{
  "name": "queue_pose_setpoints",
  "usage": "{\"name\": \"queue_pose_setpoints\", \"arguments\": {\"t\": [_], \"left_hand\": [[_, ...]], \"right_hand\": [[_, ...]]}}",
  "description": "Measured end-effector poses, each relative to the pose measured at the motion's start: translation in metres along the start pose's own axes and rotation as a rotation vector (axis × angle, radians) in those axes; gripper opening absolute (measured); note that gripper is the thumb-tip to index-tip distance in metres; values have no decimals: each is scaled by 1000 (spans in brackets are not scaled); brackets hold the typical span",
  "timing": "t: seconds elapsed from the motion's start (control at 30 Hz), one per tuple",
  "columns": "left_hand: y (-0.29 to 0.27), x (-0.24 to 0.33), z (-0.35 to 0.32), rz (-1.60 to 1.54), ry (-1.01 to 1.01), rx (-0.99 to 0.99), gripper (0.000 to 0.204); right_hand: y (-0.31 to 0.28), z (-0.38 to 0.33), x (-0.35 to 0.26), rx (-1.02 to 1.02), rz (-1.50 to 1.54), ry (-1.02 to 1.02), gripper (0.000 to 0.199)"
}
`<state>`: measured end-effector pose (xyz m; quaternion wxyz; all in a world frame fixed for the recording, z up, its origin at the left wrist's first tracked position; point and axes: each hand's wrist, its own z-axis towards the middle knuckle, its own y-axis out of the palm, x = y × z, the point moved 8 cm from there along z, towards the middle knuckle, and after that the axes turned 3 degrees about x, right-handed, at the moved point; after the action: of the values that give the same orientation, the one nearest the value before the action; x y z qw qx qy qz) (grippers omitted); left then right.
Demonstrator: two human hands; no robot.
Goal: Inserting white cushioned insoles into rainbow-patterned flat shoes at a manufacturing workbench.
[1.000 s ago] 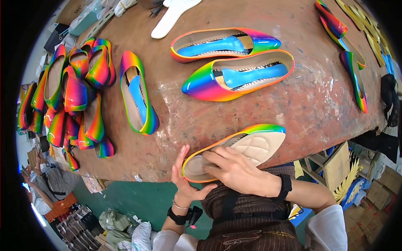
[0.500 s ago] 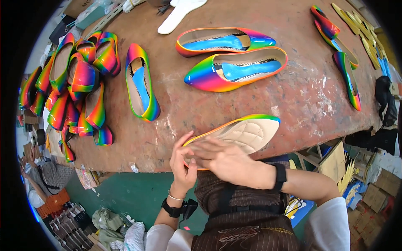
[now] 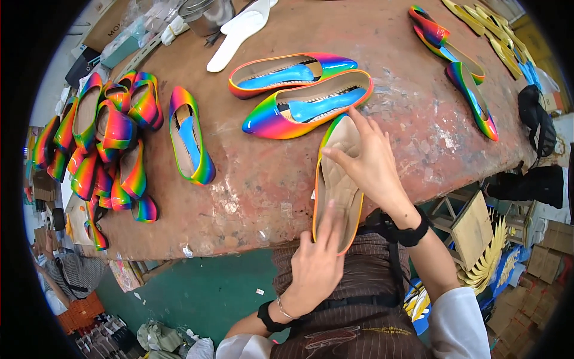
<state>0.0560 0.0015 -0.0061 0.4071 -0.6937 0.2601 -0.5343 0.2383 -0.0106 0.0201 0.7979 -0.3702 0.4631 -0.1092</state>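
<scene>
Both my hands are on a rainbow-coloured flat shoe (image 3: 317, 194), held at the table's near edge. A beige insole (image 3: 336, 179) with a quilted pattern lies along it. My right hand (image 3: 375, 164) grips the far end, its thumb over the insole and its fingers along the outer side. At the near end, my left hand (image 3: 317, 263) has its fingers inside the shoe, pressed on the insole; its thumb is hidden. Just beyond lie two rainbow flats, a front shoe (image 3: 269, 116) and a back shoe (image 3: 335, 64), with blue strips inside.
A single rainbow shoe (image 3: 206, 167) lies left of the pair, beside a heap of rainbow shoes (image 3: 116, 128). More rainbow shoes (image 3: 466, 90) and yellow sole-shaped pieces (image 3: 505, 54) are at the right. A white shoe-shaped piece (image 3: 236, 42) and a metal pot (image 3: 206, 15) stand at the back.
The shoe has turned from slanting rightward to pointing away from me. My right hand has moved from the near end to the far end; my left fingers have gone inside the near end.
</scene>
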Motion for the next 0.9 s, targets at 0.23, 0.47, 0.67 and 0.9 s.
{"name": "queue_pose_setpoints", "arguments": {"t": [0.23,0.47,0.67,0.9], "left_hand": [[27,0,18,199,-10,-259,41],[19,-3,18,165,31,-184,43],[12,2,21,179,39,-135,60],[11,1,23,129,55,-74,55]], "right_hand": [[-18,-102,-21,-311,22,-116,26],[15,-80,-23,-252,-120,-181,38],[37,-58,-9,-525,-171,-66,61],[43,-60,-9,-513,-256,-19,66]]}}
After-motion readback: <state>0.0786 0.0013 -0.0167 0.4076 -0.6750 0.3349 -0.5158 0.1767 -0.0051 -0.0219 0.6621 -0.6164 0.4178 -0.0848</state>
